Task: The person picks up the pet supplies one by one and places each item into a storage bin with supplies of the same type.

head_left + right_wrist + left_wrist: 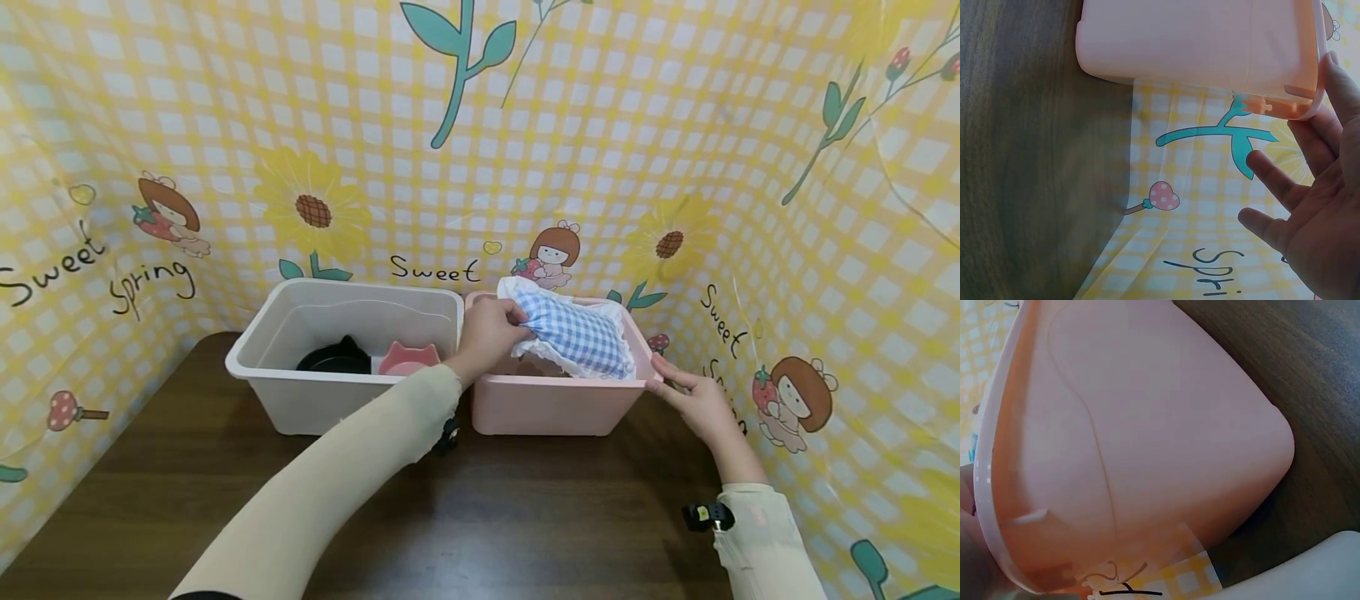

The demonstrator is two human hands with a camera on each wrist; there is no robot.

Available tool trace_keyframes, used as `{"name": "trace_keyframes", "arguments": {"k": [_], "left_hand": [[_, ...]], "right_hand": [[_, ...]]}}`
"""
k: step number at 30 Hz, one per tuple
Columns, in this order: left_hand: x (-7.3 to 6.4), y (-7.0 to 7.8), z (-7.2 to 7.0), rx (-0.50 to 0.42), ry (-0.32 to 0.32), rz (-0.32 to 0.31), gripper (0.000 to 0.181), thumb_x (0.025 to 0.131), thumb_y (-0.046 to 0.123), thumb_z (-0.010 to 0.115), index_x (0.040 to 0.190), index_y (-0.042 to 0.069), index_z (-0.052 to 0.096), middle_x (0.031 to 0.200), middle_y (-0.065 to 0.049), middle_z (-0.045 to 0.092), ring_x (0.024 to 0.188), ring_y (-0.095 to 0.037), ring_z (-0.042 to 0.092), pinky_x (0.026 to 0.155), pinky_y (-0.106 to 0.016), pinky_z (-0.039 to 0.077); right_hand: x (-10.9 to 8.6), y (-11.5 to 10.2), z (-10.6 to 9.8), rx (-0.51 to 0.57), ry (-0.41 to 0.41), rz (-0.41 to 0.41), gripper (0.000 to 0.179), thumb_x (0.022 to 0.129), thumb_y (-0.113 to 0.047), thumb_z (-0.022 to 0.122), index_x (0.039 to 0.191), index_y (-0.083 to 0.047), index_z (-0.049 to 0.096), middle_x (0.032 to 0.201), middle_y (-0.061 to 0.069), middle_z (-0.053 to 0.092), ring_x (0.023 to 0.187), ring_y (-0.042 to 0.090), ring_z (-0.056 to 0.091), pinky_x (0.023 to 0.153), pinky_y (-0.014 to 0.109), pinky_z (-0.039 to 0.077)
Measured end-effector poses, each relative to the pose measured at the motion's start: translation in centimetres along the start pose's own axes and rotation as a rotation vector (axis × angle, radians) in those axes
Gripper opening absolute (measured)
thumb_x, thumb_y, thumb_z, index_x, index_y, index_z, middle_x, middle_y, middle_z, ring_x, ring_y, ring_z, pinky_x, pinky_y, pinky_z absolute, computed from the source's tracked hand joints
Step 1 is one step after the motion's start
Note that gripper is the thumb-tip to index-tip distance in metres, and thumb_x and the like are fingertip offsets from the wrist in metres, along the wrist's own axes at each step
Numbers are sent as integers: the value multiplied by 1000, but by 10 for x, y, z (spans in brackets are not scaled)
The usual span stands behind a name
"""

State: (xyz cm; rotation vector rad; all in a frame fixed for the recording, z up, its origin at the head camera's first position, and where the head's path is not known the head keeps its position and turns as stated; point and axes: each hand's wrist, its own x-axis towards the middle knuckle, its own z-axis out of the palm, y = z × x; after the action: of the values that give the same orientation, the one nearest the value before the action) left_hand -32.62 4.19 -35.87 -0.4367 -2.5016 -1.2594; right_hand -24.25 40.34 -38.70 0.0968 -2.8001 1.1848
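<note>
A small blue-and-white checked pillow (581,333) with white lace edging lies tilted across the mouth of the pink bin (555,408). My left hand (491,333) pinches its left end between thumb and fingers, above the bin's left side. With thumb and forefinger, my right hand (697,404) grips the bin's right rim; in the right wrist view, the other fingers (1269,231) spread away from it. The left wrist view is mostly filled by the bin's outer wall (1166,425), and the pillow's held end is hidden there.
Left of the pink bin, close beside it, stands a white bin (300,404). Inside are a black item (337,358) with a pointed ear and a pink cat-eared dish (408,358). Both bins stand on a dark wooden table (525,517) before a yellow checked cloth backdrop (637,125).
</note>
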Motion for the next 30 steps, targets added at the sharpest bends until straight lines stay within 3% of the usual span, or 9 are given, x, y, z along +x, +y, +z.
{"name": "trace_keyframes", "arguments": {"k": [2, 10, 20, 30], "left_hand": [[-1, 0, 1, 56, -35, 0, 15, 81, 29, 88, 83, 20, 76, 76, 10, 71, 73, -9, 64, 81, -34, 49], [-4, 0, -1, 184, -98, 41, 17, 81, 31, 88, 88, 20, 77, 86, 10, 75, 84, -10, 65, 90, -40, 45], [-3, -4, -13, 192, -285, 61, 29, 79, 34, 89, 102, 21, 77, 98, 10, 77, 97, -7, 69, 102, -43, 42], [-7, -7, -15, 306, -300, 47, 30, 82, 42, 86, 101, 21, 75, 100, 10, 74, 107, -15, 59, 103, -46, 37]], "right_hand": [[0, 0, 1, 0, 5, 0, 68, 93, -55, 70, 148, -20, 52, 154, 2, 46, 150, 34, 35, 119, 59, 28], [0, 0, 3, 2, -6, -3, 69, 93, -56, 69, 150, -20, 50, 155, 3, 44, 150, 36, 34, 118, 61, 29], [0, 2, 1, -33, 6, -7, 71, 93, -58, 67, 151, -22, 49, 156, 2, 42, 150, 36, 34, 117, 62, 30], [-3, 1, 3, -27, 4, 4, 70, 94, -56, 67, 152, -22, 48, 157, 3, 41, 150, 38, 33, 117, 64, 28]]}}
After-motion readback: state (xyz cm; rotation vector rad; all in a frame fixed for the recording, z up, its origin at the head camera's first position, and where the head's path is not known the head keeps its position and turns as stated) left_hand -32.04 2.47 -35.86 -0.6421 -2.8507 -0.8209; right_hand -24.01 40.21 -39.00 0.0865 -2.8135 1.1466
